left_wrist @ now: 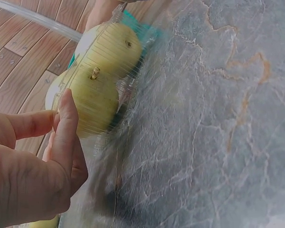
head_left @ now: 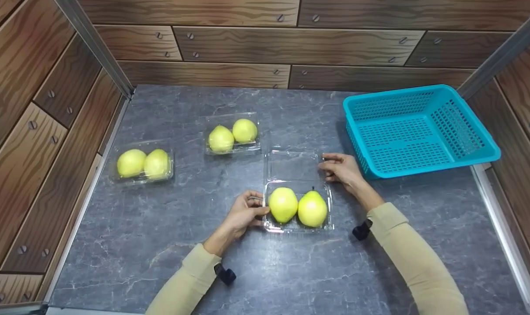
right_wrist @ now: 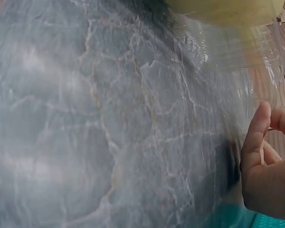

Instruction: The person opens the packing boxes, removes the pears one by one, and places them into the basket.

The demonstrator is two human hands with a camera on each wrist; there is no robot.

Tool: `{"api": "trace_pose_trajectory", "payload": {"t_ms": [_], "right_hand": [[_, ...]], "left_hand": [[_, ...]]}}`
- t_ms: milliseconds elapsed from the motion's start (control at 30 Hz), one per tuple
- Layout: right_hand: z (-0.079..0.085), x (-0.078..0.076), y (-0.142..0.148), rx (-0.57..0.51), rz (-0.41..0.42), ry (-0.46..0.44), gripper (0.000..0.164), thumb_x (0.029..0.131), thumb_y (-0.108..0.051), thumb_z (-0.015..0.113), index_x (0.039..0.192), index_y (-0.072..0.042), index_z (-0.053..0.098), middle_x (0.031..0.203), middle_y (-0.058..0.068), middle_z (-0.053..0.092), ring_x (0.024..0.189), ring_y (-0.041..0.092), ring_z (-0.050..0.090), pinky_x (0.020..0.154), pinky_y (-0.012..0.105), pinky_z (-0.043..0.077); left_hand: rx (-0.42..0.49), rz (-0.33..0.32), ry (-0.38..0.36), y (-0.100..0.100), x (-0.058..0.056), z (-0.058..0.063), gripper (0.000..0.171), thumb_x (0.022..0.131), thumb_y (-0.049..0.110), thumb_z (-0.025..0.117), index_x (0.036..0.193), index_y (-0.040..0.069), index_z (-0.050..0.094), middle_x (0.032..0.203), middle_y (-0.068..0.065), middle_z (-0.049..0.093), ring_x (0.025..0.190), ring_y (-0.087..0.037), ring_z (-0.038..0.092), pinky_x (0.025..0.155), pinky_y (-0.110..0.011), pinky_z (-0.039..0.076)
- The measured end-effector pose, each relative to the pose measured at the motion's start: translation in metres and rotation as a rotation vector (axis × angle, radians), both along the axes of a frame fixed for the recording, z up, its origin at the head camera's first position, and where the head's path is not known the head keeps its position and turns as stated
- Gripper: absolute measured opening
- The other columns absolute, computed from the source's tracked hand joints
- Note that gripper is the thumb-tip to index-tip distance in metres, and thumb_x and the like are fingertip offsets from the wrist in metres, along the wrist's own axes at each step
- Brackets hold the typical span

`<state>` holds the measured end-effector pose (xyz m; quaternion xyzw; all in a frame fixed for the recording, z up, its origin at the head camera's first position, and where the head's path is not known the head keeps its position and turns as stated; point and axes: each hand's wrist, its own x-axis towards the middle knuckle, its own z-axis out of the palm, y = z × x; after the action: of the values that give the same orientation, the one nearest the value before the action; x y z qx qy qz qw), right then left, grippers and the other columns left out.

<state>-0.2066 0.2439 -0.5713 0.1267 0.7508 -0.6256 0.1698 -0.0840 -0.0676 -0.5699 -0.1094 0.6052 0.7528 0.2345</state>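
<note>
Two yellow-green pears, one on the left (head_left: pixel 283 205) and one on the right (head_left: pixel 313 210), sit side by side in a clear plastic clamshell box (head_left: pixel 298 229). Its hinged lid (head_left: pixel 294 165) lies folded back, away from the person. At the box's left side, my left hand (head_left: pixel 243 214) pinches the rim between thumb and fingers; the left wrist view shows this pinch close beside a pear (left_wrist: pixel 92 99). My right hand (head_left: pixel 343 170) holds the right edge of the lid with thumb and fingertips, also visible in the right wrist view.
Two more clear boxes, each with two pears, stand on the grey marbled table: one at the left (head_left: pixel 143 179), one behind centre (head_left: pixel 243 151). A turquoise perforated basket (head_left: pixel 422 168) is at the back right, close to my right hand. Wood-patterned walls (head_left: pixel 229 46) enclose the table.
</note>
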Motion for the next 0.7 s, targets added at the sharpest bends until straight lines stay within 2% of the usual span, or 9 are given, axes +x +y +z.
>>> {"api": "trace_pose_trajectory", "payload": {"t_ms": [200, 367, 567, 700], "right_hand": [[0.008, 0.008, 0.003, 0.068, 0.047, 0.051, 0.054, 0.098, -0.019, 0.074, 0.145, 0.003, 0.057, 0.086, -0.006, 0.068, 0.064, 0.005, 0.065, 0.059, 0.021, 0.066], [0.017, 0.018, 0.009, 0.160, 0.112, 0.120, 0.053, 0.097, -0.019, 0.076, 0.141, 0.004, 0.059, 0.092, -0.002, 0.070, 0.069, 0.009, 0.069, 0.062, 0.026, 0.068], [0.029, 0.036, 0.012, 0.388, 0.185, 0.274, 0.047, 0.095, -0.022, 0.078, 0.134, 0.001, 0.066, 0.106, 0.017, 0.072, 0.073, 0.022, 0.073, 0.057, 0.027, 0.065], [0.038, 0.048, 0.011, 0.520, 0.226, 0.400, 0.044, 0.093, -0.026, 0.079, 0.129, -0.001, 0.070, 0.107, 0.019, 0.075, 0.082, 0.029, 0.074, 0.064, 0.029, 0.064]], "left_hand": [[0.006, 0.005, 0.013, 0.000, 0.000, 0.000, 0.039, 0.088, -0.010, 0.070, 0.120, -0.002, 0.050, 0.090, -0.001, 0.058, 0.068, -0.011, 0.060, 0.048, -0.022, 0.061], [0.011, 0.006, 0.017, 0.000, 0.001, 0.000, 0.039, 0.087, -0.012, 0.069, 0.120, -0.003, 0.050, 0.090, -0.001, 0.059, 0.069, -0.012, 0.062, 0.050, -0.022, 0.063], [0.005, 0.005, 0.016, 0.000, 0.002, 0.000, 0.041, 0.087, -0.011, 0.070, 0.121, -0.004, 0.049, 0.091, -0.001, 0.060, 0.070, -0.010, 0.061, 0.050, -0.022, 0.062], [0.001, 0.005, 0.015, 0.001, 0.002, -0.001, 0.041, 0.087, -0.011, 0.071, 0.120, -0.002, 0.050, 0.090, -0.001, 0.060, 0.068, -0.010, 0.061, 0.049, -0.022, 0.061]]}}
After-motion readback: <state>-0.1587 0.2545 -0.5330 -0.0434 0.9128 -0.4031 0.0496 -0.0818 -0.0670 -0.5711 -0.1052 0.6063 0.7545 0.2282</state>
